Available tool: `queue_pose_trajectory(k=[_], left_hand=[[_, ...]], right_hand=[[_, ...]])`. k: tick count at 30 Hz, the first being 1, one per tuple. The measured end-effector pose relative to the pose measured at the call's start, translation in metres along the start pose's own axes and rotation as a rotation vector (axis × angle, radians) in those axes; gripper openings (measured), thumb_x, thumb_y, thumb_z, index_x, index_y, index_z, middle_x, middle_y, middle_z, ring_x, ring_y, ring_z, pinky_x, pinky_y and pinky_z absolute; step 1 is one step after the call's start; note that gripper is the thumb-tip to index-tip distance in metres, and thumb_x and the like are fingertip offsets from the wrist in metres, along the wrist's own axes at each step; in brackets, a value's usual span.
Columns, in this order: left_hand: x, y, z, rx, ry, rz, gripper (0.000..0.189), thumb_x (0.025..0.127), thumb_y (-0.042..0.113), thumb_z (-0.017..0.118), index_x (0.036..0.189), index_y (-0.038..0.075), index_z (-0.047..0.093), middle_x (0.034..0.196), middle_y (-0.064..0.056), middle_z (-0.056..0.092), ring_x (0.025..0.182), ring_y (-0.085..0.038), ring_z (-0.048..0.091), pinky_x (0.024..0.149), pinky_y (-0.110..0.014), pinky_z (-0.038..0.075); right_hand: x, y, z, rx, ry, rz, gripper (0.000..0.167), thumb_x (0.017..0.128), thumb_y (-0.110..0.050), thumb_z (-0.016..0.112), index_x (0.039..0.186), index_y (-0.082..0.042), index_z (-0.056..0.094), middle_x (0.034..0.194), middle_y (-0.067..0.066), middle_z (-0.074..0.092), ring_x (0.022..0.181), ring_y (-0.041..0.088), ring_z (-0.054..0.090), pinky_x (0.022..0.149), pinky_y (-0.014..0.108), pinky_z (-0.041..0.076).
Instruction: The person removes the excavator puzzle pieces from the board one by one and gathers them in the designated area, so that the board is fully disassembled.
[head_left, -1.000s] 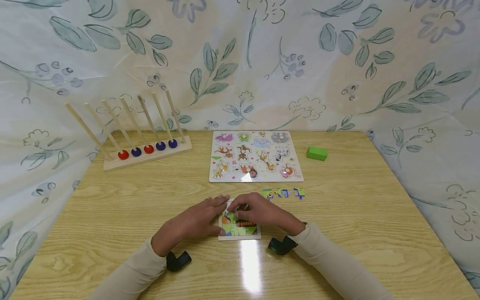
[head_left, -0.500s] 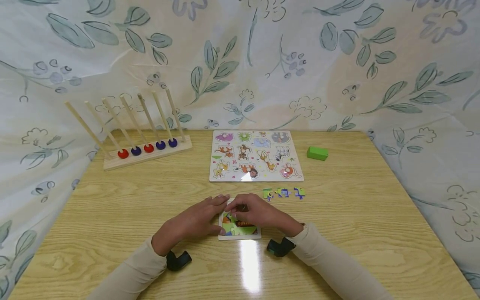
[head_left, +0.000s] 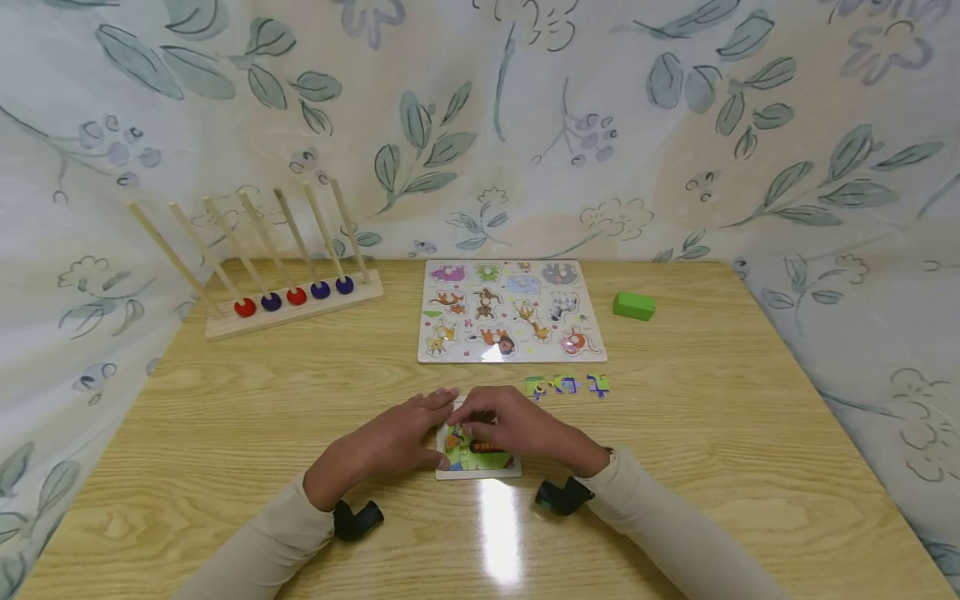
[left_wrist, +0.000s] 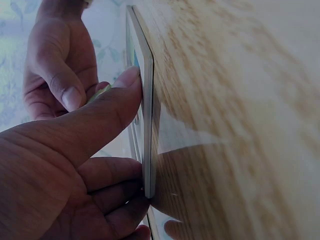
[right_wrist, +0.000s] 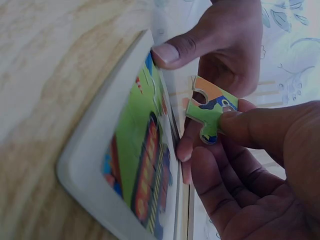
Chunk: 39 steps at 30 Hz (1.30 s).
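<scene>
Jigsaw piece [right_wrist: 212, 119], presumably for seating.
Over the puzzle tray's [head_left: 480, 475] far left, my right hand [head_left: 510, 418] pinches it; my left hand [head_left: 396, 435], fingers extended, braces the left side. I should align the tab [right_wrist: 208, 136] before pressing.

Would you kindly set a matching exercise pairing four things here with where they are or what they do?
1. Green block
2. Peg stand
3. Right hand
4. Left hand

A. Bears red and blue beads
B. Rests its thumb on the puzzle tray
C. Right of the animal board
D. Pinches a puzzle piece

Pairs: 1-C, 2-A, 3-D, 4-B
</scene>
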<state>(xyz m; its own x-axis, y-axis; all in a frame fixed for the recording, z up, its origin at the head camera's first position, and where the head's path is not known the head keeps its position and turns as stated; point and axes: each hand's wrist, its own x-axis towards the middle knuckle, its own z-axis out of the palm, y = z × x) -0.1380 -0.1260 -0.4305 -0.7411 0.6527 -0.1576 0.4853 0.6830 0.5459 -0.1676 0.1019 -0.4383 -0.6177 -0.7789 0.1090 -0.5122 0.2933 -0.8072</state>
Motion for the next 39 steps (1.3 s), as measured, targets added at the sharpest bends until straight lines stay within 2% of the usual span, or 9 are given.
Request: queue_pose_trajectory(k=[6, 10, 14, 19, 23, 27, 35, 39], left_hand=[[-0.001, 0.001, -0.001, 0.021, -0.007, -0.013, 0.079, 0.086, 0.030, 0.075, 0.147, -0.002, 0.038, 0.158, -0.011, 0.026, 0.144, -0.030, 0.023, 0.113, -0.048, 0.023], [-0.002, 0.000, -0.001, 0.061, -0.007, -0.013, 0.078, 0.087, 0.033, 0.074, 0.147, -0.002, 0.038, 0.158, -0.009, 0.025, 0.144, -0.030, 0.023, 0.113, -0.047, 0.026], [-0.002, 0.000, 0.000, 0.081, 0.000, 0.004, 0.077, 0.089, 0.034, 0.072, 0.147, -0.003, 0.038, 0.158, -0.010, 0.026, 0.144, -0.030, 0.024, 0.112, -0.047, 0.026], [-0.002, -0.001, 0.000, 0.083, 0.019, 0.054, 0.076, 0.089, 0.031, 0.072, 0.147, -0.004, 0.036, 0.158, -0.013, 0.025, 0.144, -0.029, 0.021, 0.115, -0.047, 0.020], [0.001, 0.000, 0.000, 0.039, -0.022, 0.063, 0.076, 0.091, 0.028, 0.071, 0.150, -0.002, 0.033, 0.159, -0.010, 0.021, 0.145, -0.029, 0.017, 0.115, -0.046, 0.020], [0.002, 0.000, 0.001, 0.010, -0.068, 0.058, 0.076, 0.090, 0.025, 0.071, 0.151, 0.000, 0.032, 0.160, -0.009, 0.021, 0.145, -0.031, 0.017, 0.114, -0.046, 0.023], [0.001, 0.000, 0.001, 0.044, -0.072, 0.038, 0.078, 0.088, 0.025, 0.075, 0.150, 0.001, 0.034, 0.160, -0.007, 0.021, 0.145, -0.031, 0.019, 0.114, -0.045, 0.022], [0.002, 0.000, 0.000, 0.063, -0.071, 0.033, 0.080, 0.087, 0.027, 0.075, 0.150, 0.002, 0.034, 0.159, -0.007, 0.022, 0.144, -0.031, 0.020, 0.114, -0.045, 0.023]], right_hand=[[-0.002, -0.001, -0.006, -0.004, 0.018, 0.067, 0.022, 0.094, -0.004, 0.064, 0.114, -0.008, 0.072, 0.103, -0.006, 0.067, 0.093, 0.011, 0.060, 0.078, 0.028, 0.051], [-0.005, 0.000, -0.012, -0.008, 0.037, 0.089, 0.021, 0.094, -0.005, 0.064, 0.113, -0.008, 0.072, 0.100, -0.006, 0.067, 0.089, 0.011, 0.060, 0.076, 0.030, 0.052], [-0.009, 0.003, -0.019, -0.019, 0.068, 0.114, 0.020, 0.094, -0.004, 0.064, 0.111, -0.009, 0.073, 0.098, -0.005, 0.067, 0.084, 0.010, 0.060, 0.073, 0.029, 0.052], [-0.016, 0.006, -0.029, -0.030, 0.114, 0.118, 0.019, 0.093, -0.001, 0.064, 0.109, -0.008, 0.073, 0.099, -0.004, 0.068, 0.084, 0.010, 0.060, 0.072, 0.029, 0.052], [-0.025, 0.010, -0.039, -0.041, 0.150, 0.106, 0.019, 0.092, 0.000, 0.064, 0.106, -0.007, 0.074, 0.096, -0.001, 0.068, 0.083, 0.012, 0.061, 0.072, 0.029, 0.052], [-0.034, 0.015, -0.048, -0.038, 0.172, 0.132, 0.018, 0.092, 0.001, 0.063, 0.104, -0.006, 0.074, 0.097, 0.002, 0.069, 0.087, 0.015, 0.063, 0.075, 0.028, 0.053], [-0.050, 0.024, -0.062, -0.091, 0.223, 0.225, 0.013, 0.092, -0.001, 0.065, 0.101, -0.006, 0.074, 0.096, 0.002, 0.069, 0.083, 0.015, 0.063, 0.071, 0.029, 0.053], [-0.055, 0.030, -0.067, -0.077, 0.231, 0.251, 0.012, 0.092, -0.001, 0.065, 0.099, -0.005, 0.074, 0.095, 0.003, 0.070, 0.084, 0.016, 0.063, 0.073, 0.030, 0.052]])
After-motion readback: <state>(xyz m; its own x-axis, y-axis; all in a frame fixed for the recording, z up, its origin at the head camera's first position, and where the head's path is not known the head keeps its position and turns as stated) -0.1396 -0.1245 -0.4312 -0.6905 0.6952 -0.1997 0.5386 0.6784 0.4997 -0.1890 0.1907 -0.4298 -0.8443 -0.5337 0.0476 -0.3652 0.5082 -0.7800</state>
